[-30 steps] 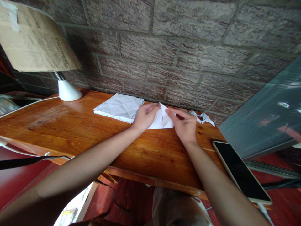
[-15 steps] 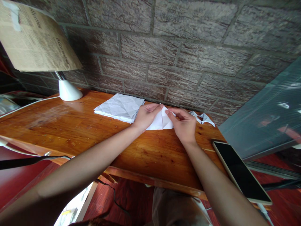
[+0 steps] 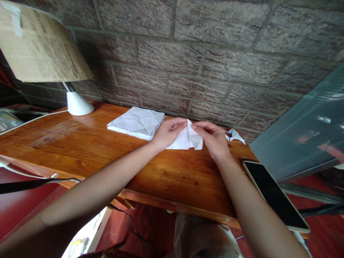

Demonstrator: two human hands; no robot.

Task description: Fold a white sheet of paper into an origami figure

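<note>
A white sheet of paper with fold lines is held between my two hands, just above or on the wooden table. My left hand pinches its upper edge between thumb and fingers. Opposite it, my right hand pinches the paper's right part, where a flap stands raised and creased. Left of my left hand lies a stack of creased white paper. Beyond my right hand sits a small folded paper piece, partly hidden by that hand.
A lamp with a white base and newsprint shade stands at the left. The phone lies at the table's right edge. A brick wall rises behind the wooden table; a glass panel is at the right.
My right hand has shifted slightly right and the paper's right flap now stands more raised and open. My left hand has moved a little to the right.
</note>
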